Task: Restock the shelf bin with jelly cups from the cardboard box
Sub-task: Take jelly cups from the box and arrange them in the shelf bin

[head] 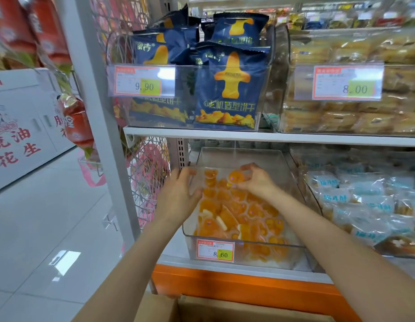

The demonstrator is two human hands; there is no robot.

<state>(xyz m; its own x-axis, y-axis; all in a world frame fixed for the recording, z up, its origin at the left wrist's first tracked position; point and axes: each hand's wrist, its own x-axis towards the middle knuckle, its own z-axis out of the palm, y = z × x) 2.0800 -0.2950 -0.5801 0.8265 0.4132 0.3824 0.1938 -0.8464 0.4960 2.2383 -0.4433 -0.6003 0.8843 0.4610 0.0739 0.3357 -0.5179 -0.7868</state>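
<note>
A clear plastic shelf bin [243,252] on the lower shelf holds several orange jelly cups [248,212]. My right hand [255,181] reaches deep into the bin and grips an orange jelly cup [235,177] between curled fingers and thumb, above the pile. My left hand [181,194] is at the bin's left wall with fingers spread and fairly straight, touching the wall near the back. The open cardboard box [202,309] shows at the bottom edge, its inside hidden.
Above, a clear bin of blue biscuit packs [225,89] and a bin of wrapped cakes [352,112] sit on the upper shelf [271,135]. A bin of pale blue packets [364,205] stands to the right. A pink wire rack [146,182] hangs on the left. White cartons [21,126] stand across the aisle.
</note>
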